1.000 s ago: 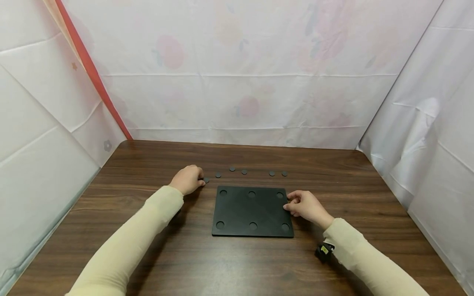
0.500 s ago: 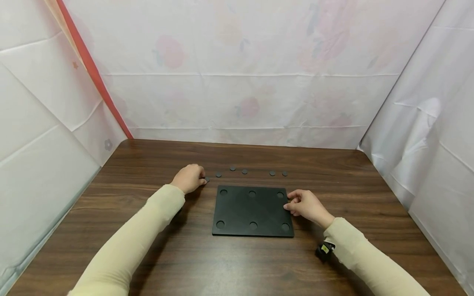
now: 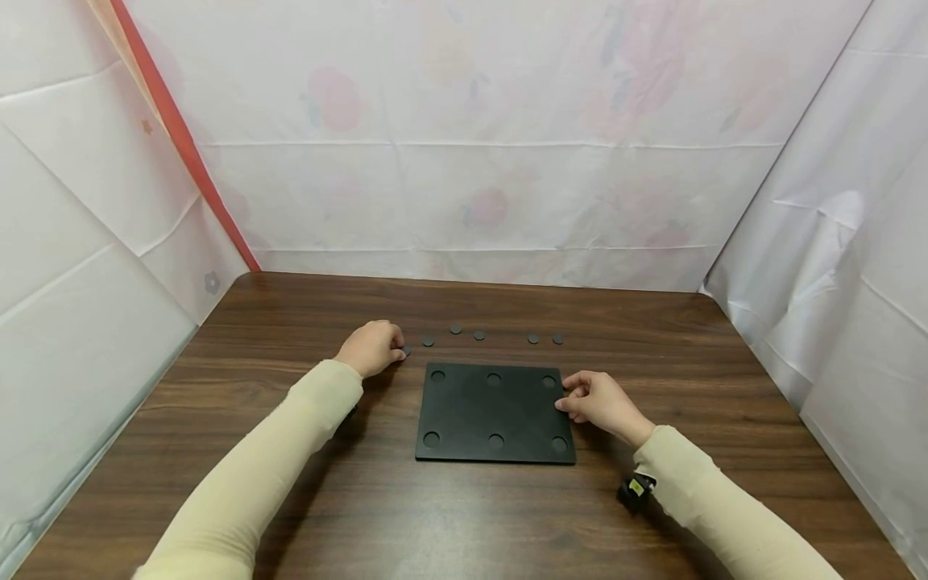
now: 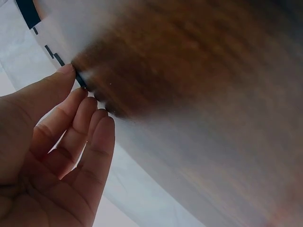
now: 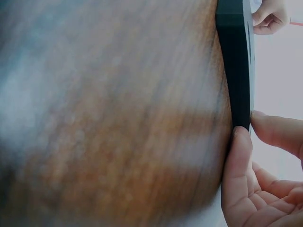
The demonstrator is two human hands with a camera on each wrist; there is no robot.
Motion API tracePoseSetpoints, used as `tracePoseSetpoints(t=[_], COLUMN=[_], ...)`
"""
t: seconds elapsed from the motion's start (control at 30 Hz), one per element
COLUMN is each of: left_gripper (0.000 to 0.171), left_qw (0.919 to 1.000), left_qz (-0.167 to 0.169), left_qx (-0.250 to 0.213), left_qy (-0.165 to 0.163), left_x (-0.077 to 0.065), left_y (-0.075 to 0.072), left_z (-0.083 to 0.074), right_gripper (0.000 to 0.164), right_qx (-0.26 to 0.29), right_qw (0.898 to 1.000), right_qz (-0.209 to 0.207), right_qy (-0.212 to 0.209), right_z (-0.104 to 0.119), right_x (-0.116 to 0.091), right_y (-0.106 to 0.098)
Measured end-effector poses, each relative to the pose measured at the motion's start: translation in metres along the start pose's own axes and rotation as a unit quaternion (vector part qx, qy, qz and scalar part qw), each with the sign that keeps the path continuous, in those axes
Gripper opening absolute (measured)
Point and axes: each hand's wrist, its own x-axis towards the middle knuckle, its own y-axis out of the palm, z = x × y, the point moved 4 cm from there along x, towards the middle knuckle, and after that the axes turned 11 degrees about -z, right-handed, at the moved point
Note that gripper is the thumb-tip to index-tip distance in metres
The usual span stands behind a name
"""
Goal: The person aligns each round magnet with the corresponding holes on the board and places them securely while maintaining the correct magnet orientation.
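Observation:
My left hand (image 3: pixel 371 350) is at the far left of a loose row of small dark discs, its thumb and index fingertips pinching the leftmost disc (image 3: pixel 407 351) at the tabletop. The left wrist view shows that disc (image 4: pixel 81 79) edge-on between thumb and finger, the other fingers held alongside. A flat black board (image 3: pixel 496 411) with several round recesses lies in front of the row. My right hand (image 3: pixel 600 403) grips the board's right edge, thumb on top and a finger against the thick side (image 5: pixel 236 61), as the right wrist view shows.
Beyond the board several more discs lie spread out, among them one disc (image 3: pixel 455 329) farthest back and another disc (image 3: pixel 557 339) at the right end. The brown wooden table (image 3: pixel 464 524) ends at a white patterned curtain (image 3: pixel 464 193) behind.
The left fingertips have edged slightly right, covering more of the leftmost disc. The right hand and the board have stayed in place.

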Motion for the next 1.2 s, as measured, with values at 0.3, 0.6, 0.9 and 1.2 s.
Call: tracePoseSetpoints(t=[0.3,0.6,0.9,1.2], left_gripper=[0.016,0.018,0.018,0.020], left_qw=[1.0000,0.9999,0.9998,0.9994], left_qz=[0.001,0.013,0.016,0.021], left_qx=[0.004,0.002,0.002,-0.023], left_qy=[0.001,-0.006,-0.006,-0.012], left_x=[0.0013,0.0031,0.0025,-0.0001], left_y=[-0.0008,-0.0001,0.0007,-0.0043], left_z=[0.0003,0.0027,0.0046,0.0080], right_gripper=[0.044,0.043,0.043,0.043], right_qx=[-0.004,-0.006,-0.006,-0.009], right_qw=[1.000,1.000,1.000,1.000], right_qz=[0.003,0.002,0.003,0.005], right_qy=[-0.002,-0.008,-0.011,-0.012], right_z=[0.0013,0.0020,0.0021,0.0017], right_x=[0.0001,-0.0002,-0.0002,-0.0002], right_y=[-0.0005,-0.0006,-0.0005,-0.0003])
